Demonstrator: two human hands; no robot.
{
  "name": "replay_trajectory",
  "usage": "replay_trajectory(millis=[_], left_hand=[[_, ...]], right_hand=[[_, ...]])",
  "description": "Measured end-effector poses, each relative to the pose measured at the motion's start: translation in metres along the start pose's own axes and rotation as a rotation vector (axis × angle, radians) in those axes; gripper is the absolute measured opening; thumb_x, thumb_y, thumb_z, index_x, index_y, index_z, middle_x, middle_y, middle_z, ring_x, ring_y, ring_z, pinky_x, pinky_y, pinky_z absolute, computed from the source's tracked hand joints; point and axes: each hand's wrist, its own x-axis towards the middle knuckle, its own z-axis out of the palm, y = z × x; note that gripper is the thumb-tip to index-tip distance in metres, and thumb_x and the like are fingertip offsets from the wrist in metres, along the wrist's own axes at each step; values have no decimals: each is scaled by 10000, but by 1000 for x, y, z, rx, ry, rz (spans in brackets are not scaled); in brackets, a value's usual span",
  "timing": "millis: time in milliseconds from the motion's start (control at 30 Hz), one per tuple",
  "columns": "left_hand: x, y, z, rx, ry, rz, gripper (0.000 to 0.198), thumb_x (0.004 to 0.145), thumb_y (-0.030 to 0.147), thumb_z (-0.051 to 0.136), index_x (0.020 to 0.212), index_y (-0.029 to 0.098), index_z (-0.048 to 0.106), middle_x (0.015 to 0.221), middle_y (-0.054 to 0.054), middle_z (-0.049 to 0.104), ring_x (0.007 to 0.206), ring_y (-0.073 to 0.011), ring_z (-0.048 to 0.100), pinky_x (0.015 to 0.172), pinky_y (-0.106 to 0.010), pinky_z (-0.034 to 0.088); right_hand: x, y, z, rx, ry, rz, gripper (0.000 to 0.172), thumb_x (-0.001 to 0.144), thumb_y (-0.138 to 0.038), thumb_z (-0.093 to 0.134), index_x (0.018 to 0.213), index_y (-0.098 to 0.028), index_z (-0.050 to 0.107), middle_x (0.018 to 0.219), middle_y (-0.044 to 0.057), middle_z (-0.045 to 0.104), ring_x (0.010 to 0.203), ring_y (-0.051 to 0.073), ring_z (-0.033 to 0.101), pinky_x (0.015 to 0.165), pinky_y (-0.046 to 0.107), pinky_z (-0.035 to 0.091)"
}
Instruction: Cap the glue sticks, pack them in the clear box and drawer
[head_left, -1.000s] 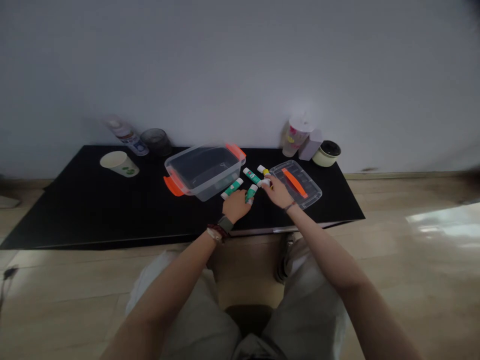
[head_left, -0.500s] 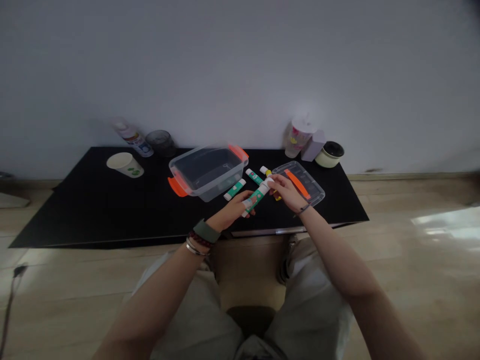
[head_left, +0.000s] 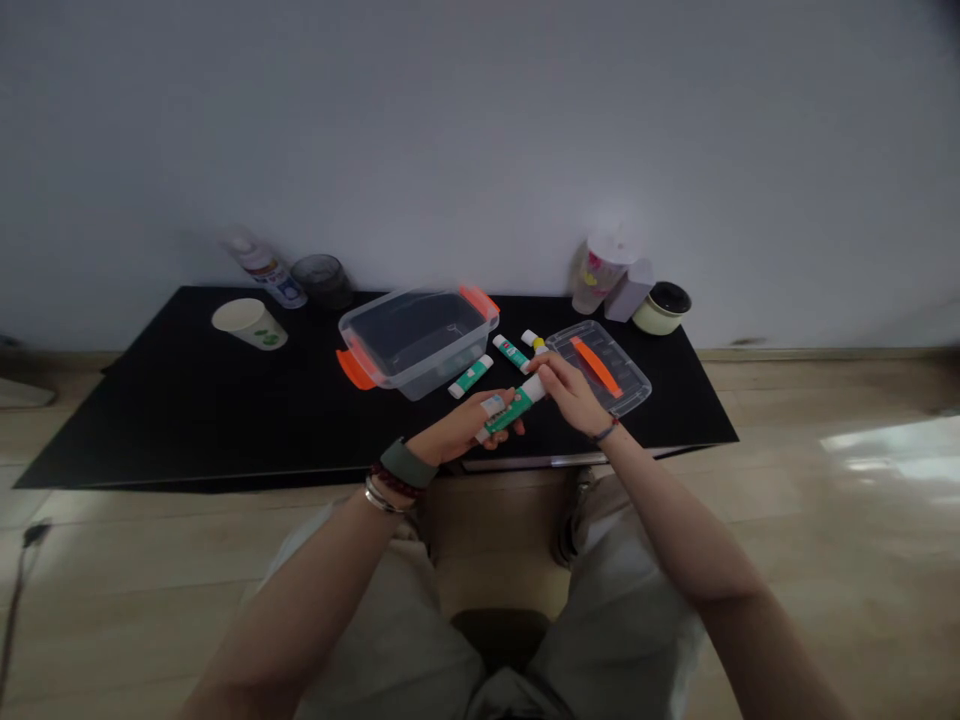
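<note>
My left hand point(head_left: 461, 430) and my right hand point(head_left: 571, 393) both grip a green-and-white glue stick point(head_left: 514, 410) above the black table, the right at its white end and the left at its lower end. Two more green glue sticks point(head_left: 471, 376) point(head_left: 511, 353) lie just beyond my hands. A white stick with a yellow end point(head_left: 533, 341) lies by my right fingers. Beside them stands a transparent plastic box point(head_left: 416, 342) with orange handles. Its transparent lid point(head_left: 600, 367) with an orange strip lies under my right hand's far side.
A paper cup point(head_left: 249, 323) lies on the black table point(head_left: 150, 430) at left. A spray bottle point(head_left: 264, 268) and dark glass point(head_left: 322, 281) stand at the wall. At back right are a plastic cup point(head_left: 604, 272), lilac box point(head_left: 630, 290) and cream pot point(head_left: 661, 307).
The glue stick rose from the table into both hands. Since then it has tilted flatter, and my left hand has shifted slightly to the right along it.
</note>
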Motion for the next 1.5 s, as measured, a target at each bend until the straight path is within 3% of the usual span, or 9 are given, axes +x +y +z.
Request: replay_trajectory(millis=[233,500,767,867,1000,1067,1167,1367,1500], left_hand=[[-9,3,11,86,-88,17,463,839,611,635,901,165,524,712,31,516,425,-9,340,359,-138,261],[-1,-12,12,186,36,51,465,873,665,523,957,217,435,708,65,474,401,-24,340,358,-152,260],[4,-15,5,807,283,352,256,941,453,491,868,208,488,711,9,517,589,-125,501,513,-238,358],[4,-11,4,691,196,274,298,932,500,501,873,209,481,708,16,511,519,-105,468,477,-233,334],[-1,1,6,223,-169,23,440,914,645,446,944,206,462,691,51,457,396,-39,305,383,-189,254],[-4,5,9,102,-268,-12,478,902,673,445,955,198,471,686,57,440,393,-25,268,368,-172,227],[-5,4,14,153,-191,62,447,907,649,473,952,205,458,700,56,451,403,-25,311,372,-166,252],[-1,-7,10,623,129,158,370,933,563,484,858,203,452,654,38,477,439,-64,412,406,-200,300],[-4,-3,7,388,-46,54,433,929,638,415,946,206,454,690,51,462,420,-47,366,402,-188,292]], right_hand=[[-2,-14,6,-163,-23,-62,378,1007,-453,365,731,-212,457,622,-35,444,571,112,409,589,254,330],[9,-9,19,-295,-29,0,334,990,-355,297,697,-219,383,608,-21,441,589,127,421,607,270,298],[17,-6,24,-437,-33,145,323,971,-277,355,661,-211,421,605,-20,432,580,122,400,609,271,275],[13,-9,21,-365,-23,123,358,993,-324,330,679,-209,455,614,-19,452,589,123,420,608,264,302],[3,-22,8,-203,-58,-76,382,1005,-425,344,748,-199,513,654,-14,514,619,121,457,615,250,348],[1,-29,2,-189,-61,-124,365,993,-429,376,740,-199,501,635,-21,500,597,113,442,608,246,340],[2,-32,3,-237,-31,-78,335,981,-377,374,706,-205,457,590,-32,455,552,107,400,593,255,311],[7,-19,18,-404,-22,197,372,981,-342,342,633,-216,380,589,-13,442,576,130,395,593,279,275],[1,-22,9,-277,-98,56,396,1009,-444,316,731,-209,471,650,-13,494,622,131,453,618,259,331]])
